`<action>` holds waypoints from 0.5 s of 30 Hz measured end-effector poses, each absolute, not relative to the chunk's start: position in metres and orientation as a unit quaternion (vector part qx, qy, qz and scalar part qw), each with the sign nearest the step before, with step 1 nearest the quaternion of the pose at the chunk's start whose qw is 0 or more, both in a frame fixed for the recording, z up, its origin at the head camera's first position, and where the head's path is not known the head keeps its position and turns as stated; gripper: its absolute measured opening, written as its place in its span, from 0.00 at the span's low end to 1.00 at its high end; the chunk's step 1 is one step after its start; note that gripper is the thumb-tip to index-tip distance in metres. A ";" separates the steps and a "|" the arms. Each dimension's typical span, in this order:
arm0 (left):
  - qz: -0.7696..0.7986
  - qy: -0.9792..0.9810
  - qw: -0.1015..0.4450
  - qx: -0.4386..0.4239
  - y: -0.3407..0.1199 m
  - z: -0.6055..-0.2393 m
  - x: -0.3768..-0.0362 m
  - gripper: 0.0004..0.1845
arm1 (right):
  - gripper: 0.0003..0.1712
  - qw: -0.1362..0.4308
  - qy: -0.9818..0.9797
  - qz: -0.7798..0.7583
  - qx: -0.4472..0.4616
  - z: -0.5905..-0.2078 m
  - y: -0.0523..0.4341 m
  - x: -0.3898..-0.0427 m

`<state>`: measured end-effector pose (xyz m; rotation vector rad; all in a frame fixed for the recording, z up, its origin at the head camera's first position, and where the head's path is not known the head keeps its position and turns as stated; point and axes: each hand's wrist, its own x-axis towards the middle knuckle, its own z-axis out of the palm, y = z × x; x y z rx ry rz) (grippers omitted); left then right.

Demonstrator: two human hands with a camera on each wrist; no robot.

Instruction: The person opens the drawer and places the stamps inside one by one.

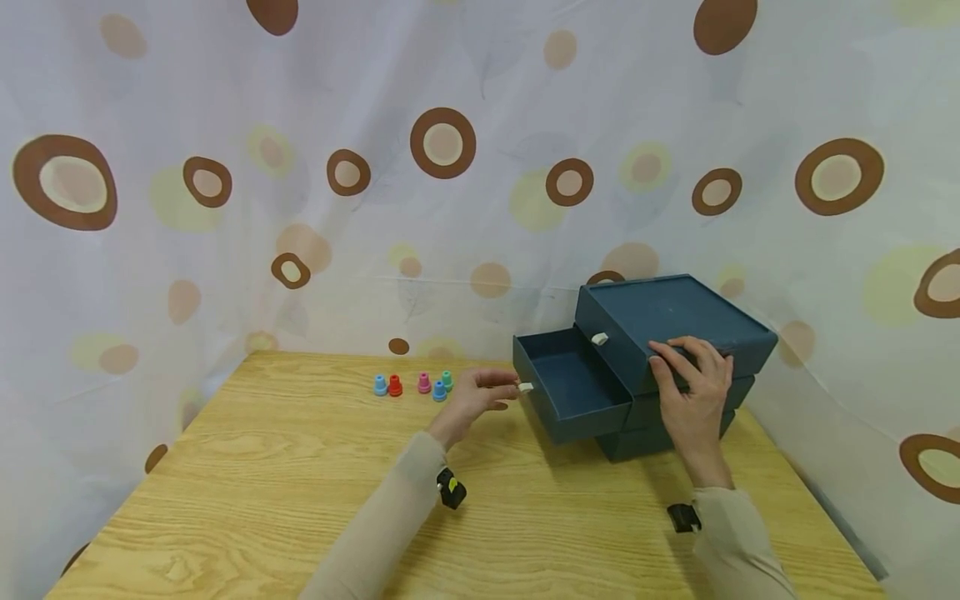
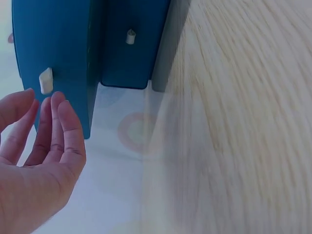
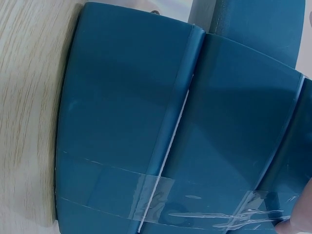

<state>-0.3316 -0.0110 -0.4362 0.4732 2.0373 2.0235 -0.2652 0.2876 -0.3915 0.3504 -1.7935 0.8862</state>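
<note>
While the right hand (image 1: 693, 392) rests flat on the drawer box (image 1: 675, 312), the loosely open, empty left hand (image 1: 472, 398) sits just short of the drawer's white knob (image 1: 526, 387), so a careless tug could slide the pulled-out drawer (image 1: 573, 392) right off.

Hands: two, the left hand (image 1: 472, 398) and the right hand (image 1: 693, 392).
Drawer unit: one dark blue drawer unit (image 1: 675, 312) at the far right of the worktop (image 1: 300, 500).
Open drawers: one open drawer (image 1: 572, 385).
White knobs: two in view.
Small coloured pegs: five, two blue, one red, one pink, one green (image 1: 413, 385).
</note>
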 end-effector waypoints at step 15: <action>0.680 0.712 0.117 0.128 -0.055 -0.443 -0.337 0.16 | 0.10 0.533 -0.748 0.365 0.150 -0.393 0.289 -0.268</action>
